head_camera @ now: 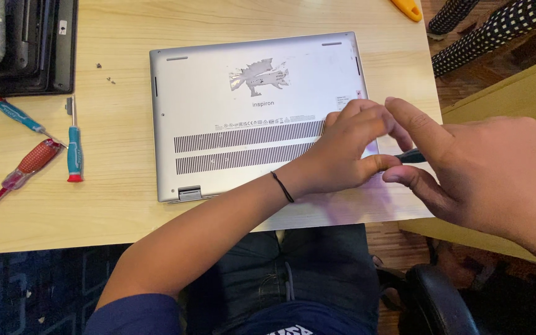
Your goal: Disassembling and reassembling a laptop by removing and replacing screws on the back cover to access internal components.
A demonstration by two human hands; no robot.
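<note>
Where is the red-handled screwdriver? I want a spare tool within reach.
In the head view, the red-handled screwdriver lies at the table's left edge, beside two teal-handled screwdrivers, left of the upturned silver laptop.

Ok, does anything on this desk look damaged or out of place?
Yes. The silver laptop lies bottom-up, and a torn, scraped sticker patch mars its base. A few loose screws lie scattered on the wooden table beside it.

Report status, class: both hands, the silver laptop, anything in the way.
Left hand pressed on upturned silver laptop, near right corner. Right hand pinching thin dark tool at that edge. Three screwdrivers lying left, apart.
</note>
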